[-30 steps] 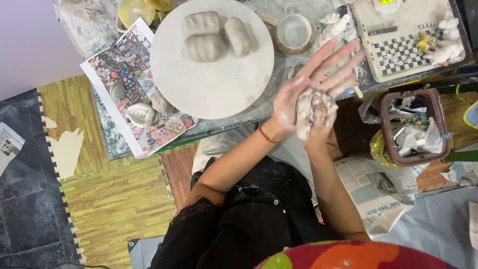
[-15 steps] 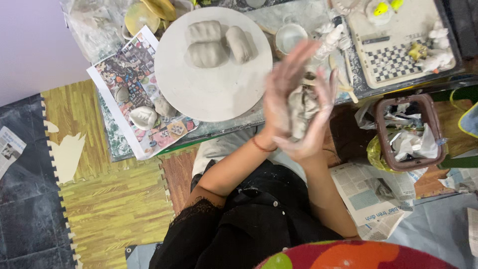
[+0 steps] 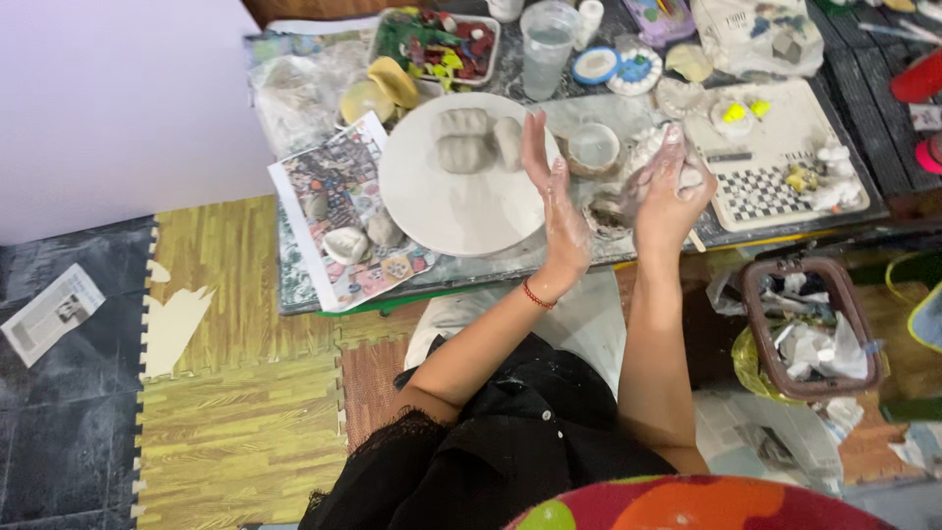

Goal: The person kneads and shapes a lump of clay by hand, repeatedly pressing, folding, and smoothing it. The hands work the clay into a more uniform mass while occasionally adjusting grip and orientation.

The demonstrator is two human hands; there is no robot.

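Clay point(image 3: 687, 177) sits gripped in the right hand point(image 3: 670, 191) above the table's near edge point(image 3: 471, 280), while the left hand point(image 3: 557, 201) is open and flat beside it, so a slack grip could drop the lump off the edge.

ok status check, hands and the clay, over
Left hand open, palm flat, clay-smeared, apart from the right. Right hand closed around a clay lump. Round board with three shaped clay pieces sits just left of the hands.

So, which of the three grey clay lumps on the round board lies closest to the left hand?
The rightmost grey clay lump, standing alone beside the left hand.
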